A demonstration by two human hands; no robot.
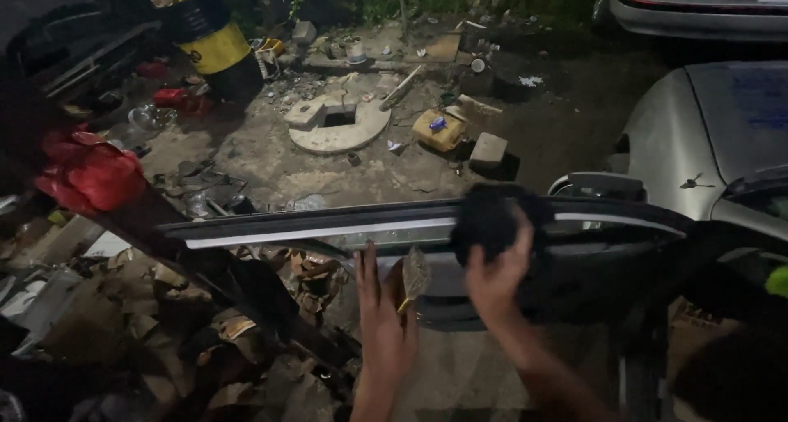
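Observation:
A car door (328, 229) stands open in front of me, its top trim strip running left to right. My right hand (495, 281) grips a dark cloth (484, 217) pressed on the door's upper edge. My left hand (382, 319) is flat, fingers up and apart, against the door's window glass just below the trim, holding nothing. A small brownish scrap (414, 274) sits between the two hands; I cannot tell what it is.
A silver car (714, 135) stands at right, another car (698, 7) behind it. On the dirt ground lie a round concrete slab (341, 126), a yellow jerrycan (439, 130), a block (488, 151) and a yellow-black drum (209, 40). Red bag (90, 176) and cardboard scraps (123, 307) at left.

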